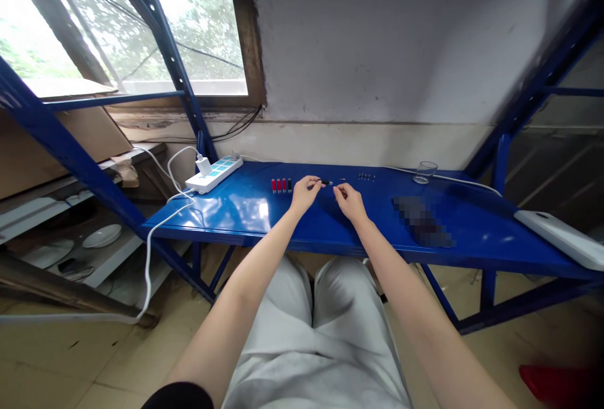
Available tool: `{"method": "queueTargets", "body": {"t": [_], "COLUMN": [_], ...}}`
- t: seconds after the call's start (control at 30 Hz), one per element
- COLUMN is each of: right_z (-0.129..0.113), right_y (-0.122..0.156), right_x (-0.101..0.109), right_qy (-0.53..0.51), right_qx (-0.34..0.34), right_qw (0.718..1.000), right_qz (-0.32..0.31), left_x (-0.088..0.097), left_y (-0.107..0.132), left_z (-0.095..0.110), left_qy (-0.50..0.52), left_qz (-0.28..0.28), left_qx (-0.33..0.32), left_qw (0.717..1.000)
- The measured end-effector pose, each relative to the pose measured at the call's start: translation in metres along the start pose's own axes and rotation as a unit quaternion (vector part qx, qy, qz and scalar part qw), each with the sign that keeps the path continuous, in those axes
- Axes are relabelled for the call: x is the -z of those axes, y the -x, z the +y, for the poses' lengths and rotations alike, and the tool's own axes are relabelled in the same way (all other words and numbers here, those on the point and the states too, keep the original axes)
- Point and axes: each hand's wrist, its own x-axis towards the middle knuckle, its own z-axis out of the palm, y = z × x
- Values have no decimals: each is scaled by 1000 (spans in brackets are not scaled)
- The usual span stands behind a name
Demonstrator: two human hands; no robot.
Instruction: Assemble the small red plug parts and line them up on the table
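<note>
My left hand (306,191) rests on the blue metal shelf (245,207) and pinches a small black connector (325,182) at its fingertips. My right hand (348,198) is just to the right of it, fingers curled in a pinch close to the connector's tip; what it holds is too small to make out. A short row of small red and black connectors (281,185) stands just left of my left hand. A cluster of tiny dark parts (367,177) lies beyond my right hand.
A white power strip (214,173) with a plugged charger and white cable sits at the shelf's back left. A small glass cup (425,172) stands at the back right, a white flat device (561,237) at the far right. Blue rack uprights flank both sides.
</note>
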Motion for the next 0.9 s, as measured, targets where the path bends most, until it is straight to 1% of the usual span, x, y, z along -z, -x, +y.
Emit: {"method": "queueTargets", "body": {"t": [0.07,0.17,0.3,0.43,0.57,0.9], "right_z": [0,-3,-5,-6,-7,-9], "right_y": [0,1,2,2,2,2], "right_x": [0,-1,0,0,-1,-2], "right_qy": [-8,-12,-2,17,5,28], "right_qx": [-1,-1,-9,-18,-12,5], "right_qw": [1000,1000,1000,1000,1000,999], "right_qz": [1,-6,-7,-7,-23,-29], "left_x": [-3,-1,5,7,7,11], "left_y": [5,8,10,13,16,19], "left_z": [-4,-5,-3,-4,-6,-3], "left_qy": [58,92,120,153,153,116], "left_qz": [-2,-30,-73,-104,-138,-131], "left_qx": [44,100,137,143,138,121], "left_qw": [997,990,980,972,969,977]}}
